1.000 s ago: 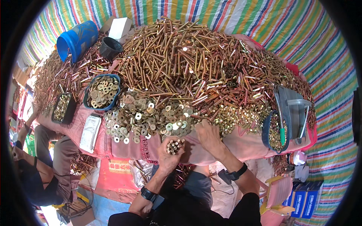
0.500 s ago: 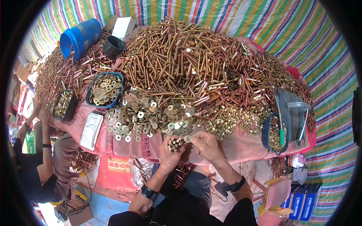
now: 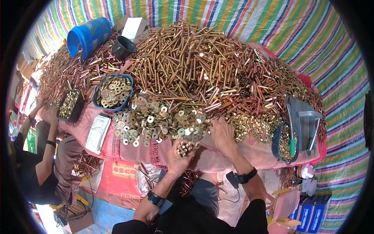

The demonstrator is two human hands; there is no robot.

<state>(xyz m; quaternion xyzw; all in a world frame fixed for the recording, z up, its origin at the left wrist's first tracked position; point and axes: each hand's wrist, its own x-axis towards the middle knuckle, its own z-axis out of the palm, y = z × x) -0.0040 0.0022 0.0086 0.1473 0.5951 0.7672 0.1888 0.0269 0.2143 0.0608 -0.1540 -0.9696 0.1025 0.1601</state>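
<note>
My left hand (image 3: 179, 160) is closed around a bundle of several brass-coloured bolts (image 3: 184, 149), their ends pointing up, just in front of the heap's near edge. My right hand (image 3: 223, 137) reaches forward with fingers stretched apart, its fingertips at the near edge of the copper-coloured metal tubes (image 3: 212, 104). Nothing shows in its grasp. Left of these fingers spreads a pile of flat round washers (image 3: 156, 119); on the other side lies a pile of small golden nuts (image 3: 253, 126).
A large heap of long bolts (image 3: 175, 58) fills the back. Around it are a washer-filled blue basin (image 3: 129, 102), a nut-filled dark tub (image 3: 81, 107), a blue bucket (image 3: 93, 37) and a grey scoop-like container (image 3: 304, 121). A co-worker's hand (image 3: 50, 115) is at far left.
My right hand has moved forward from beside the bundle to the edge of the tubes; the washer it pinched no longer shows. My left hand still holds the bundle, slightly farther right.
</note>
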